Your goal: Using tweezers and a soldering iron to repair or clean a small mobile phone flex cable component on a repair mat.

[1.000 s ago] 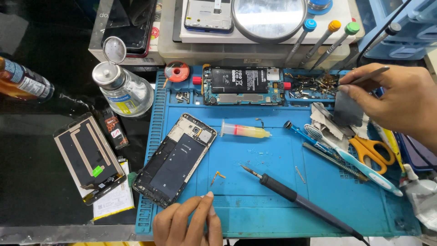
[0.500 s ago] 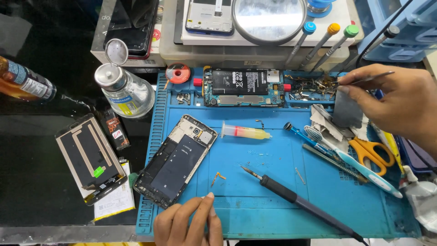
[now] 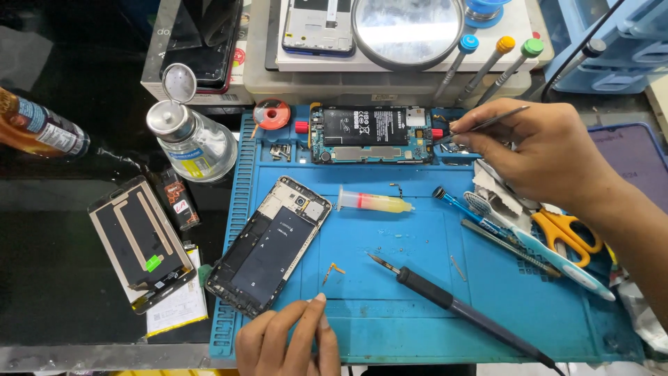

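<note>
I run one cam only, head-mounted, aimed steeply down at the bench from the near edge. Range is close: blue work mat (image 3: 417, 292) fills centre and lower right of frame, black tabletop (image 3: 56, 278) at left, storage boxes (image 3: 390, 80) along top edge. No 2nd view, so no overlap to report.

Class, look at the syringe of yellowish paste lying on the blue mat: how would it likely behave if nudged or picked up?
The syringe lies on its side and has a round barrel, so it would probably roll when nudged. It looks like light, stiff plastic, likely easy to lift. Its smooth surface may be slippery, and squeezing the plunger could push paste out.
</note>
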